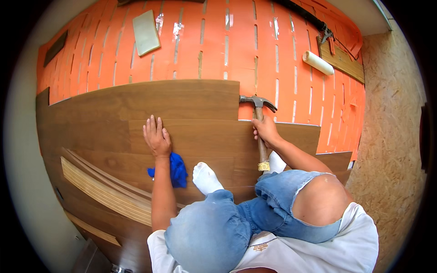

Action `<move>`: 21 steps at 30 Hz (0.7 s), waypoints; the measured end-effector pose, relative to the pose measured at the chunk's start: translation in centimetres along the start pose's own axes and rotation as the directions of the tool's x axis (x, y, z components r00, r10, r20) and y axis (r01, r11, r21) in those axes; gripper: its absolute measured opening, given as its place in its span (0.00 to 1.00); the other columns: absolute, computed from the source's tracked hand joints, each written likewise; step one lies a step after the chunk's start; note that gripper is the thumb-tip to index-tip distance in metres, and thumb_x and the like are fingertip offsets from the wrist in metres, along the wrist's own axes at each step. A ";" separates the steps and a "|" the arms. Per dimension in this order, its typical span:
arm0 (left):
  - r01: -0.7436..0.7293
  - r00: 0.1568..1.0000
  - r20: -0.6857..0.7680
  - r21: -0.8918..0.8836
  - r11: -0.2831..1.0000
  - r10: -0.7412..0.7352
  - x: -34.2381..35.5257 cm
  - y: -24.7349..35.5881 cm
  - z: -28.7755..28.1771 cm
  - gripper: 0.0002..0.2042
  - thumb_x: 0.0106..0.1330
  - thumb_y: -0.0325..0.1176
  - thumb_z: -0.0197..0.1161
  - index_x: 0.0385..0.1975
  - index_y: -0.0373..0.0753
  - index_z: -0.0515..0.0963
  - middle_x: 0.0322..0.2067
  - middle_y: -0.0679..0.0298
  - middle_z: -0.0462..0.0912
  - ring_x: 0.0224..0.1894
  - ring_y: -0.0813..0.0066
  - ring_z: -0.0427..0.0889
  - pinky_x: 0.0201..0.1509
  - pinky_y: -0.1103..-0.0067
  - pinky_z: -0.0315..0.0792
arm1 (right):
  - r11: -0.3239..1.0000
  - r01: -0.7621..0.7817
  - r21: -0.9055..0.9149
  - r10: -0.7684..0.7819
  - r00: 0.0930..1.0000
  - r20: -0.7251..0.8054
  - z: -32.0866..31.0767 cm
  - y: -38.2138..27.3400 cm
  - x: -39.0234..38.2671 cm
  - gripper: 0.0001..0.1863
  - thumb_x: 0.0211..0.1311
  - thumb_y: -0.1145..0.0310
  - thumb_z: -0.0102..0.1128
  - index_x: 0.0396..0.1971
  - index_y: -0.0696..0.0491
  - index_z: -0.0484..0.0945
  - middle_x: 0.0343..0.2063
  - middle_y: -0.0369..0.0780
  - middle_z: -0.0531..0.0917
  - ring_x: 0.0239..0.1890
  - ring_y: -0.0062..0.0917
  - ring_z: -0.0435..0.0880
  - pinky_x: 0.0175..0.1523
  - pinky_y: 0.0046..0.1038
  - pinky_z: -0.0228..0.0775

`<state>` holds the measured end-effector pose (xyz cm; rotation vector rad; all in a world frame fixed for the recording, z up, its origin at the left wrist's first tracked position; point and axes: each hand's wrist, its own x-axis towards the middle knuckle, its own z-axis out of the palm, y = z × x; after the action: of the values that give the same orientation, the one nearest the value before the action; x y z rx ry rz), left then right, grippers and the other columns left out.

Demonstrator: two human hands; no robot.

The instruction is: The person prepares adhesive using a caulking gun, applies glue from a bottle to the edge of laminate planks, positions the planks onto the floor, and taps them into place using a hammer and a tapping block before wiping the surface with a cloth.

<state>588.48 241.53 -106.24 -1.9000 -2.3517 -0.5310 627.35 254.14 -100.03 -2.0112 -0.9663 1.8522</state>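
Observation:
My right hand (265,129) grips a claw hammer (258,102) by its brown handle. The hammer's face meets or nearly meets the right end of a brown floor plank (182,98) in the farthest laid row; its claw points right. My left hand (158,138) rests flat on the laid planks, fingers stretched out and close together, near the seam behind it. A crumpled blue cloth (178,170) lies beside my left wrist. Pale yellow wrapping (263,166) covers the handle's near end.
Orange slotted underlay (214,45) spreads beyond the planks. On it lie a greyish-green block (146,32), a white roll (317,63), a loose board (341,59) and a clamp (328,36). Loose plank strips (104,189) are at the left. Chipboard flooring (396,136) runs along the right.

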 end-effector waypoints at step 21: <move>0.027 0.997 0.073 -0.003 1.000 -0.027 0.3 1.6 -1.1 0.21 0.70 0.34 0.56 0.62 0.38 0.78 0.67 0.53 0.74 0.71 0.53 0.67 0.76 0.55 0.56 | 0.980 0.141 -0.141 -0.165 0.970 -0.180 -10.5 -3.9 2.3 0.11 0.69 0.66 0.59 0.34 0.56 0.69 0.21 0.34 0.73 0.16 0.17 0.73 0.18 0.25 0.69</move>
<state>589.77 241.71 -104.76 -1.9235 -2.4260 -0.4778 636.15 261.12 -97.80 -2.0749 -1.1734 1.5218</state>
